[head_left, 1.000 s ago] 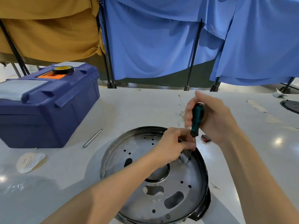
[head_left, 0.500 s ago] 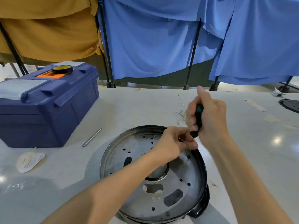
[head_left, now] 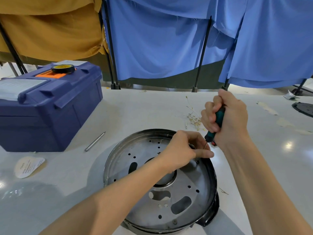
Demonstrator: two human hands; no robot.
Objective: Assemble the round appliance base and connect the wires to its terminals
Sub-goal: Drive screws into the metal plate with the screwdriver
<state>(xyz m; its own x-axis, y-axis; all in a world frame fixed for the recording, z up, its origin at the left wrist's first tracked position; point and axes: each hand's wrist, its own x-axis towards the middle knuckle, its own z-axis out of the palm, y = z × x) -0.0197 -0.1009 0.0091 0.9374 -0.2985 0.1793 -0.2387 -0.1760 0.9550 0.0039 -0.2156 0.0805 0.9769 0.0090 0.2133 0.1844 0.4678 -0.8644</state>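
Note:
The round metal appliance base (head_left: 183,200) lies flat on the white table, its plate full of holes and slots. My left hand (head_left: 184,150) reaches over its far right rim with fingers curled, pinching something small that the hand hides. My right hand (head_left: 227,119) grips a teal-handled screwdriver (head_left: 218,119) upright, just beyond the rim. Its thin shaft (head_left: 205,145) points down at the left fingertips. A small red and black part (head_left: 214,143) peeks out behind the right wrist.
A dark blue toolbox (head_left: 47,107) stands at the left with a roll of black tape (head_left: 63,68) on its lid. A metal bit (head_left: 94,141) and a paper label (head_left: 28,167) lie near it. Wire scraps (head_left: 193,117) lie behind the base. Another black part (head_left: 304,108) sits far right.
My right hand has regripped the screwdriver, closing round the handle and lifting it slightly. The left hand stays at the same spot on the rim. The view has shifted a little.

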